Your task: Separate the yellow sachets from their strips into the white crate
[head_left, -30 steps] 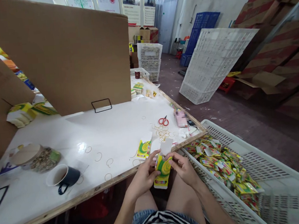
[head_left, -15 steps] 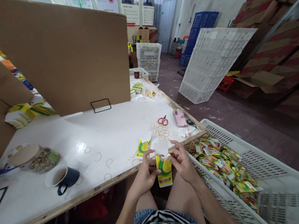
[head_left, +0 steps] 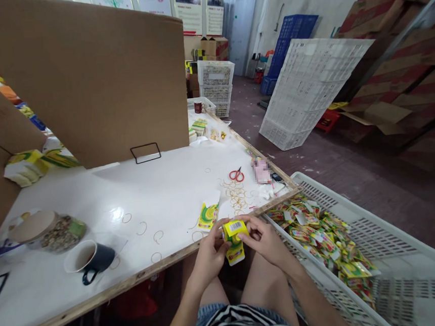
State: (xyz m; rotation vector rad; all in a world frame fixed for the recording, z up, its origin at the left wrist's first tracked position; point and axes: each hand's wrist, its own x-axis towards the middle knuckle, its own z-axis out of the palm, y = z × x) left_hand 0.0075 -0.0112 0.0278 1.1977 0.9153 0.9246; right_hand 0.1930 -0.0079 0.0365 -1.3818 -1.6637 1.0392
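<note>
Above my lap, just off the table's front edge, I hold a yellow and green printed card packet (head_left: 236, 254) between both hands. Its upper part is bent over toward me and shows a barcode. My left hand (head_left: 212, 247) grips the left side, thumb on the front. On the other side my right hand (head_left: 262, 235) has its thumb on the bent part and fingers curled behind, partly hidden. Another such packet (head_left: 208, 213) lies on the table just beyond my left hand. Several loose rubber bands (head_left: 238, 199) are scattered beyond my hands, near red-handled scissors (head_left: 237, 174).
A white crate (head_left: 412, 262) holding many similar packets (head_left: 327, 239) stands at my right against the table corner. On the left of the table are a dark mug (head_left: 100, 257) and a lidded jar (head_left: 61, 232). A cardboard panel (head_left: 130, 84) stands across the back.
The packet's white upper flap stood up before; now the top is folded down toward me, with the barcode showing. My right hand has moved slightly over it.
</note>
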